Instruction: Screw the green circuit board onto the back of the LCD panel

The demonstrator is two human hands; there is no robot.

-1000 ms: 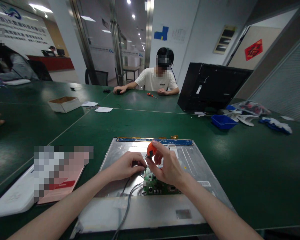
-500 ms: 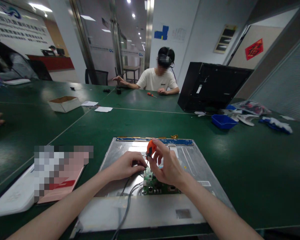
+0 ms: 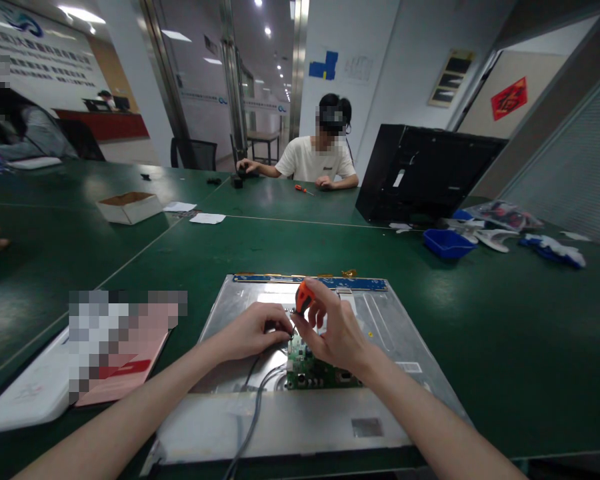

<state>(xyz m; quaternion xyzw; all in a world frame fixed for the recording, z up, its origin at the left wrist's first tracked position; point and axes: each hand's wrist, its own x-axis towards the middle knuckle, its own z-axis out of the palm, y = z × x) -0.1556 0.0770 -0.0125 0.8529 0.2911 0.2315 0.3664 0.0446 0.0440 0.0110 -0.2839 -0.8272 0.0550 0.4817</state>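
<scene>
An orange-and-black screwdriver [image 3: 305,297] is gripped in my right hand [image 3: 341,333], its tip pointing down at the upper left corner of a green circuit board [image 3: 307,373]. The board lies on a silver metal panel [image 3: 290,427] with a blue strip [image 3: 310,283] along its far edge. My left hand [image 3: 257,330] is closed at the same corner, its fingertips pinched; what they hold is too small to make out. Dark cables [image 3: 256,417] run from the board's left side towards me.
White and pink items [image 3: 35,393] lie left of the panel. Further off are an open white box [image 3: 130,208], a blue tray [image 3: 447,244], a large black monitor [image 3: 425,177] and gloves [image 3: 553,251]. A person [image 3: 320,160] sits across the green table [image 3: 520,347].
The screwdriver's handle has turned and shifted slightly in my right hand. My left hand stays in place. The person across has moved a hand onto a small black object.
</scene>
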